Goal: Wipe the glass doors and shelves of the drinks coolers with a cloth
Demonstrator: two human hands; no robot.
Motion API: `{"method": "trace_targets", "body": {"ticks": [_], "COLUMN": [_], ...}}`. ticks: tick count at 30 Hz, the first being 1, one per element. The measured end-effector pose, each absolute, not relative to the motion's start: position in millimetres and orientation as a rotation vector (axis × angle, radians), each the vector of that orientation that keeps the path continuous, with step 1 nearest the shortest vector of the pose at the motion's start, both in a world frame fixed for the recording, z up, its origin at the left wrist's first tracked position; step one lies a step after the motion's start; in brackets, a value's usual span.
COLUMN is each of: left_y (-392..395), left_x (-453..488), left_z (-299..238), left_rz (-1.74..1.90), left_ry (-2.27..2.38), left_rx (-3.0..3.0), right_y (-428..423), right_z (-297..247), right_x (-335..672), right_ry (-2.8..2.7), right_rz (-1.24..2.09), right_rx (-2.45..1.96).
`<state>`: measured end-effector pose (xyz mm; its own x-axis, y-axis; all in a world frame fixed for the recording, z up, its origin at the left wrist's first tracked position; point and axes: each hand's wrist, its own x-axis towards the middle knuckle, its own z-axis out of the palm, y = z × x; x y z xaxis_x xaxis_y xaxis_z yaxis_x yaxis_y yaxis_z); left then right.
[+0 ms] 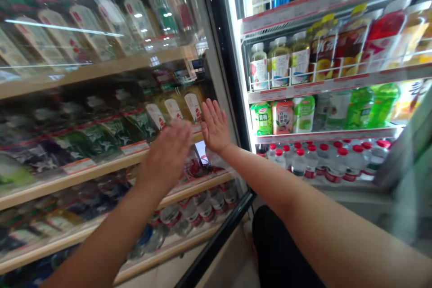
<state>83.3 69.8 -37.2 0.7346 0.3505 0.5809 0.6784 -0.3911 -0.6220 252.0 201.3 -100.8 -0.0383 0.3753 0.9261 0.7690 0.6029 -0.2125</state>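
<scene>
My right hand lies flat with its fingers stretched out, against or just in front of the glass door near its frame. To its left is my left hand, blurred by motion, its fingers looking extended with nothing in them. Whether the left palm touches the glass I cannot tell. The door stands swung out from a lit drinks cooler. Behind or reflected in the glass, beside my hands, are pale-labelled bottles and a bright phone-like screen.
Cooler shelves on the right hold tea bottles, green bottles, and red-capped water bottles at the bottom. A black door edge runs low across the middle. My dark-clothed leg is beside it. Several rows of bottles fill the left side.
</scene>
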Motion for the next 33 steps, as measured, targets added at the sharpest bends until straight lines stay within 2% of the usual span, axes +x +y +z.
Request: {"method": "trace_targets", "body": {"ticks": [3,7,10,14,20,22,25,27,33], "left_y": [63.7,45.0,38.4,37.4,30.5,29.8,29.0,26.9,20.2], "left_x": [74.5,63.0,60.8,52.2,41.9,48.2,53.0,47.6,30.4], "left_z": [-56.0,-34.4,-40.6,-56.4,-17.5,-34.1,-67.9,-68.8,-23.4], "left_rz": [-0.248,-0.445,-0.550,-0.300,-0.695,-0.617,-0.224,-0.177,-0.633], "left_ry": [-0.672,-0.995,-0.993,-0.795,-1.150,-1.155,-0.815,-0.773,-1.108], "left_rx": [-2.118,-1.812,-1.803,-2.115,-1.660,-1.684,-2.060,-2.040,-1.574], "right_y": [202.7,203.7,204.2,205.8,205.6,205.5,206.0,206.4,204.7], "right_z": [-101.6,-102.9,-103.6,-104.9,-106.8,-107.5,-107.8,-107.3,-109.7], "right_x": [251.9,252.2,252.1,252.2,252.3,251.9,251.5,251.2,251.7], "right_ry": [-1.619,-1.589,-1.576,-1.603,-1.646,-1.620,-1.603,-1.609,-1.611], "right_rz": [-0.429,-0.503,-0.537,-0.527,-0.473,-0.466,-0.468,-0.457,-0.439], "right_rx": [-0.926,-0.925,-0.933,-0.947,-0.935,-0.911,-0.879,-0.865,-0.864]}}
